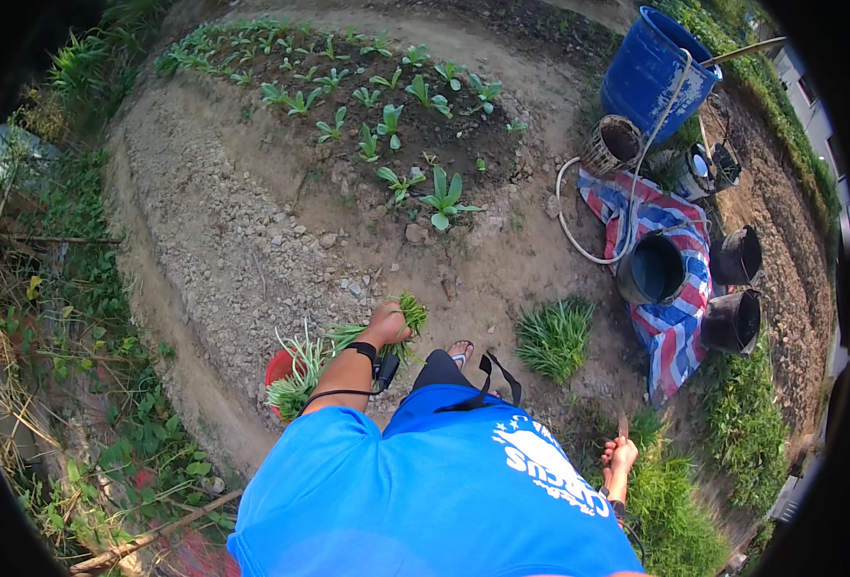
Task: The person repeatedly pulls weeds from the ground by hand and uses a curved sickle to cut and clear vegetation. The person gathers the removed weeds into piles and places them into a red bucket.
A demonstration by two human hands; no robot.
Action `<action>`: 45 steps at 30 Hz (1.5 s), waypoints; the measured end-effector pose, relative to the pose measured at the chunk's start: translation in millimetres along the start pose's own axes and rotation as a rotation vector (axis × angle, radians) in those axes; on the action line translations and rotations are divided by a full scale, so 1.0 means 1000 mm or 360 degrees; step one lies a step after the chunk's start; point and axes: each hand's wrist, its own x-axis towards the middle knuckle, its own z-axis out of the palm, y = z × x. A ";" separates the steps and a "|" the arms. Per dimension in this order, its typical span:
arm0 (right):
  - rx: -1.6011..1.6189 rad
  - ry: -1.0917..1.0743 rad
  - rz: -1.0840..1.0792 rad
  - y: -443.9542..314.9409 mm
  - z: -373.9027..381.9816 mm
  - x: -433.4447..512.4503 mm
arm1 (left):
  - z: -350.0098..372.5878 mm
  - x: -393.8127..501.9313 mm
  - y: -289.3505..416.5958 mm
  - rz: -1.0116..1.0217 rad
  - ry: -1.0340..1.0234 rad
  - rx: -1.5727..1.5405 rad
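My left hand (390,322) is closed around a bunch of thin green leafy stalks (413,314), held out over the bare soil. Just behind that forearm stands a red bucket (277,369) with long green stalks with pale ends (302,375) sticking out of it. Low on the right, my right hand (618,457) grips a brownish, narrow knife-like tool (623,424), whose tip points away from me. Feathery green plants (666,498) grow beside that hand. In front of my feet, to the right, is a dense clump of grass-like leaves (556,339).
A bed of leafy seedlings (389,122) lies ahead, with stony soil (215,216) to its left. On the right are a blue barrel (648,68), a pale hose (565,216), a striped tarp (666,360), a dark bucket (652,268) and several other buckets. Sticks and weeds (129,425) border the left.
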 end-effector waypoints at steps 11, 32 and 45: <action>0.0042 0.0040 0.0063 0.011 0.018 -0.002 | 0.008 0.038 -0.021 -0.0217 -0.0236 -0.0060; -0.0485 0.0064 -0.0131 -0.002 0.054 0.015 | -0.010 0.010 -0.031 -0.0422 -0.0245 -0.0180; -0.0928 0.0120 -0.0563 0.042 0.044 0.051 | 0.019 0.016 -0.047 -0.0070 -0.0271 -0.0013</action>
